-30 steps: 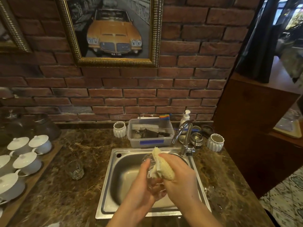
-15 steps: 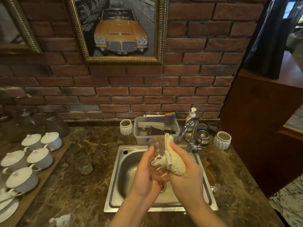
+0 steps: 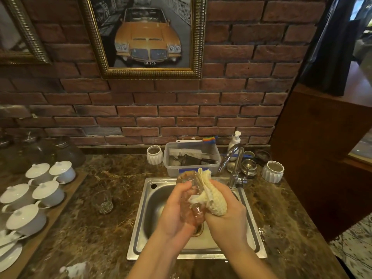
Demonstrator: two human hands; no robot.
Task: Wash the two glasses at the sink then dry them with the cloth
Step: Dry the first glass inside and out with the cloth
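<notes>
A glass is gripped over the sink in the curled left hand; the right hand's fingers clutch a cloth (possibly slippery), so it could be dropped and broken.

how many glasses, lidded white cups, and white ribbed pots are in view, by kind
glasses: 2, one in the left hand, one on the counter
lidded white cups: 5
white ribbed pots: 2
total: 9
</notes>
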